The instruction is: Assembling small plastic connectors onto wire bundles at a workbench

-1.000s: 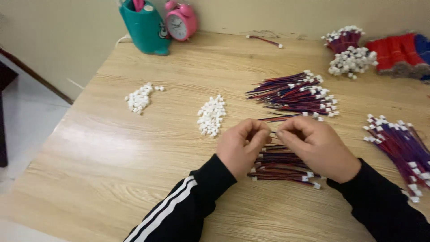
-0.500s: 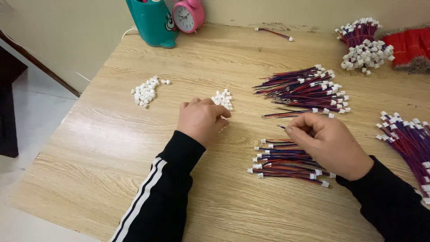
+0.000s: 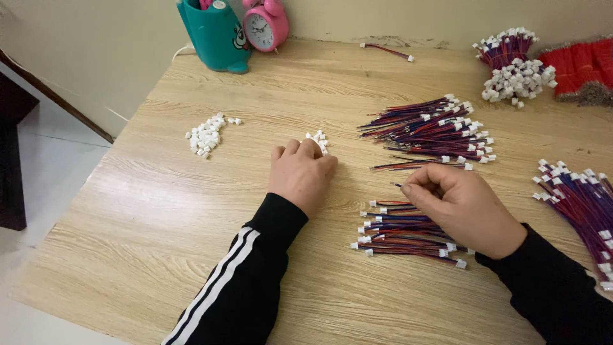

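Note:
My left hand (image 3: pixel 300 174) lies knuckles-up on a small pile of white plastic connectors (image 3: pixel 317 138), fingertips curled into it; what the fingers hold is hidden. My right hand (image 3: pixel 461 207) pinches the end of a thin red-and-blue wire (image 3: pixel 397 185) between thumb and forefinger, just above a bundle of finished wires with white connectors (image 3: pixel 402 231). Past it lies a larger heap of the same wires (image 3: pixel 434 128).
A second pile of white connectors (image 3: pixel 205 135) lies at the left. More wire bundles sit at the right edge (image 3: pixel 584 198) and back right (image 3: pixel 511 61), beside red wires (image 3: pixel 584 64). A teal holder (image 3: pixel 216 35) and pink alarm clock (image 3: pixel 264 25) stand at the back.
My hands were together over the near bundle. The left hand has since reached out left to the connector pile, while the right stays holding a wire.

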